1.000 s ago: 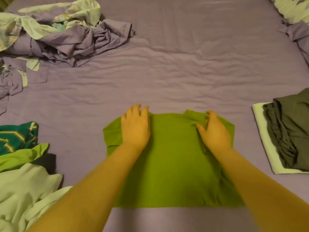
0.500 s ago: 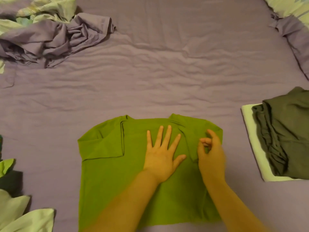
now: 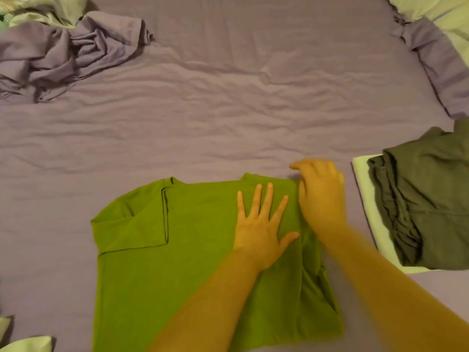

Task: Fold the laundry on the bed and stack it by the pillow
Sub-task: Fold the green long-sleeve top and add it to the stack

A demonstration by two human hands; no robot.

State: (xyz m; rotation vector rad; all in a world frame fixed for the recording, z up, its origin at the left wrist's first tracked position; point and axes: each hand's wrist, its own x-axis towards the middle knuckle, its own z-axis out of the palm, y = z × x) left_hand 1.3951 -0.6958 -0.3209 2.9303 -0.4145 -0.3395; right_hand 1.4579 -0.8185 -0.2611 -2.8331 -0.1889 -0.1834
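Green t-shirt [image 3: 177,250] lies flat on the bed [image 3: 228,110], front and centre, right side already folded inward, left sleeve still out. Left hand [image 3: 261,232] pressed flat on it, fingers [image 3: 269,199] spread: looks like an anchor so the fold holds. Right hand [image 3: 321,194] at the shirt's top right corner, curled over the folded edge; blurred, can't tell if it's pinching. Folded dark garment [image 3: 431,207] on a pale one [image 3: 365,184] just right, toward the pillow [image 3: 441,11]. Crumpled purple laundry [image 3: 63,52] far left, unfolded.
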